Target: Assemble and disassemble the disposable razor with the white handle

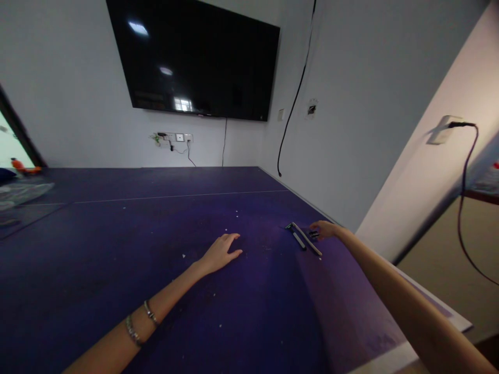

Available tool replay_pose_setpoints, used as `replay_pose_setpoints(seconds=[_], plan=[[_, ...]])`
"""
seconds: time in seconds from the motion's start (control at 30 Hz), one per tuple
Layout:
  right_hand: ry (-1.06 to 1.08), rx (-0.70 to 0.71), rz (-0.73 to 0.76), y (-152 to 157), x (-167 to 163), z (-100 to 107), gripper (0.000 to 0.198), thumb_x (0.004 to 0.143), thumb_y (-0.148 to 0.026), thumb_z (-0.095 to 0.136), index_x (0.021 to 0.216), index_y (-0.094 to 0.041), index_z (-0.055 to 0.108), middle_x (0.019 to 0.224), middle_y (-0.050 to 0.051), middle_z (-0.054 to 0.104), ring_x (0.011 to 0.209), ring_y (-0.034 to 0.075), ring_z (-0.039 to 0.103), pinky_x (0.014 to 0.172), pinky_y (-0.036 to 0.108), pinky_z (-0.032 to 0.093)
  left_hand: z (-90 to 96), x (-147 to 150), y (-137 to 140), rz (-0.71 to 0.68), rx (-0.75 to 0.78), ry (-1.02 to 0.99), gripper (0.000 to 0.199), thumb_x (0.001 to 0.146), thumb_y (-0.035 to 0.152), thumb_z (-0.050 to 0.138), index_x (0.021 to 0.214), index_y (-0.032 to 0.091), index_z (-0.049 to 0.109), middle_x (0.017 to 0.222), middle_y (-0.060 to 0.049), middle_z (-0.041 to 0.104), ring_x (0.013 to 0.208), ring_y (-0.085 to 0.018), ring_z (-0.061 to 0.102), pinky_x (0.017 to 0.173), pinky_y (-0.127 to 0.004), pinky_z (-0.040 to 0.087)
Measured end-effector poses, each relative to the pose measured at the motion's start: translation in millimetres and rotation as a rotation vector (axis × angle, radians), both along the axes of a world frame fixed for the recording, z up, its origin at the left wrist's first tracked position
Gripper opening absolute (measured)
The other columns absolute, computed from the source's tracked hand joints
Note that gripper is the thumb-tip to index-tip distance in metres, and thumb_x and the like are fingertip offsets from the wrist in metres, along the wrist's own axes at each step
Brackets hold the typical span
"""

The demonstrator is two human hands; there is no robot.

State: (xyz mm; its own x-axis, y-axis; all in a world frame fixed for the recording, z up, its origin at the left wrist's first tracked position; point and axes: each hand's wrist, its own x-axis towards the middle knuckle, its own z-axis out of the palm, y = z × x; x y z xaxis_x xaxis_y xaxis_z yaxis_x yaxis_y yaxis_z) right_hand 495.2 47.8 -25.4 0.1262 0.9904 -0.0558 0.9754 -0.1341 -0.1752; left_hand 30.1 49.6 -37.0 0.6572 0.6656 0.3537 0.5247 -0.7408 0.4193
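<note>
My left hand hovers over or rests on the purple tabletop, its thumb and fingers apart and nothing between them. Further right, my right hand has its fingers closed around a small dark object with light edges, too small to name. Just left of that hand lies a long, slightly curved pale strip with a dark edge. Beside the strip is a slim tool with a grey-and-black handle and a greenish head, much like a razor.
White scraps dot the tabletop. Clear plastic and an orange item sit at the far left. A television hangs on the wall above sockets. A black cable dangles near the table's right edge; another cord hangs at right.
</note>
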Motion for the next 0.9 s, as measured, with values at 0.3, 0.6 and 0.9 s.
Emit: replay_pose_setpoints(seconds=[0.3, 0.6, 0.9], plan=[[0.014, -0.137, 0.02, 6, 2, -2, 0.056, 0.046, -0.002, 0.059, 0.098, -0.018, 0.07, 0.092, 0.005, 0.072, 0.081, 0.024, 0.065, 0.063, 0.026, 0.05, -4.8, -3, 2, 0.016, -0.019, 0.006, 0.044, 0.083, 0.043, 0.05, 0.121, 0.021, 0.046, 0.12, -0.008, 0.055, 0.111, -0.022, 0.05, 0.097, -0.037, 0.037], [-0.017, -0.101, 0.016, 0, -8, 8, 0.063, 0.048, -0.005, 0.064, 0.109, -0.019, 0.065, 0.102, 0.009, 0.069, 0.09, 0.026, 0.064, 0.071, 0.029, 0.05, -6.7, -11, 6, 0.043, 0.001, 0.012, 0.042, 0.084, 0.042, 0.049, 0.12, 0.02, 0.048, 0.121, -0.009, 0.055, 0.112, -0.022, 0.05, 0.097, -0.037, 0.037], [-0.008, 0.113, 0.214, 21, -79, 28, 0.053, 0.072, -0.017, 0.056, 0.125, -0.014, 0.052, 0.124, 0.013, 0.057, 0.11, 0.025, 0.055, 0.094, 0.031, 0.04, -18.7, -59, 39, 0.298, 0.064, 0.062, 0.035, 0.083, 0.029, 0.045, 0.115, 0.015, 0.051, 0.118, -0.011, 0.057, 0.111, -0.023, 0.051, 0.097, -0.036, 0.038]])
